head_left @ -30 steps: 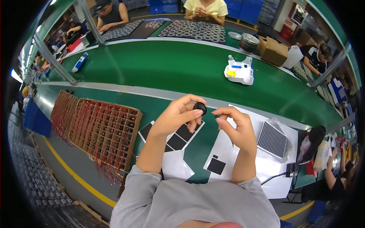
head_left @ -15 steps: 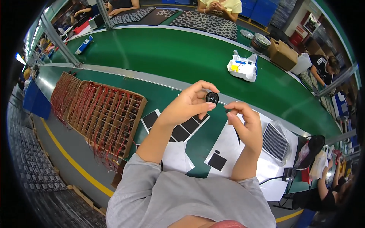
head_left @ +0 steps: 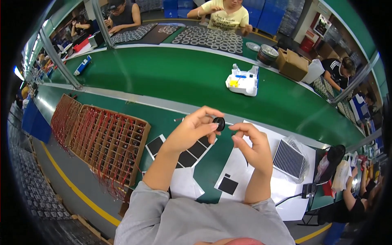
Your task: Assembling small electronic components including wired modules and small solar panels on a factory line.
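My left hand (head_left: 188, 131) grips a small round black part (head_left: 219, 123) between thumb and fingers, its flat face turned to the right. Close by on the right, my right hand (head_left: 253, 145) has thumb and fingertips pinched on a thin black strip (head_left: 233, 134). A small end of that strip shows at the fingertips; most of the rest is behind the hand. Both hands are raised over the green bench, apart from each other. Under and beside them lie white sheets with black squares (head_left: 187, 159) and a white sheet with a black square piece (head_left: 228, 185).
At left, cardboard divider boxes (head_left: 109, 141) hold black parts with red wires. A sheet of black strips (head_left: 289, 158) lies at right. Beyond a metal rail, the green conveyor (head_left: 163, 77) carries a white housing (head_left: 243, 80). Co-workers sit across it, near mats of rings (head_left: 208, 40).
The view has shifted, so the bench and conveyor appear displaced. My left hand has turned the round part from face-on to nearly edge-on. The co-worker in yellow has moved their hands apart.
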Demonstrator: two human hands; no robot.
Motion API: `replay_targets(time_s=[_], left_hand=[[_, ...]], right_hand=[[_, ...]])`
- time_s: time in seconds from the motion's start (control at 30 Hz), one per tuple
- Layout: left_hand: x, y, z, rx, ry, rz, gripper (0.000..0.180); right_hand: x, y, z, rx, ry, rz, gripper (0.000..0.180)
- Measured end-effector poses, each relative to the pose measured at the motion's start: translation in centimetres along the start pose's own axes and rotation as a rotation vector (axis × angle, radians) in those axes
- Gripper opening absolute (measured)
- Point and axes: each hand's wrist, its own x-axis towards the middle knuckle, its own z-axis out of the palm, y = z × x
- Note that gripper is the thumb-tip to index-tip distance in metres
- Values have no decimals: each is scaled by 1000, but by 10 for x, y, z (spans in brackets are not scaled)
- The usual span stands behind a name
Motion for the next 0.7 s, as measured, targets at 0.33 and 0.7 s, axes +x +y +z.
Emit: replay_targets(time_s=[0.33, 0.7], left_hand=[[5, 2, 1, 18, -23, 45, 22], [1, 2, 4, -33, -30, 13, 28]], right_hand=[[4, -2, 1, 4, -4, 7, 14], [1, 1, 3, 17, -10, 5, 9]])
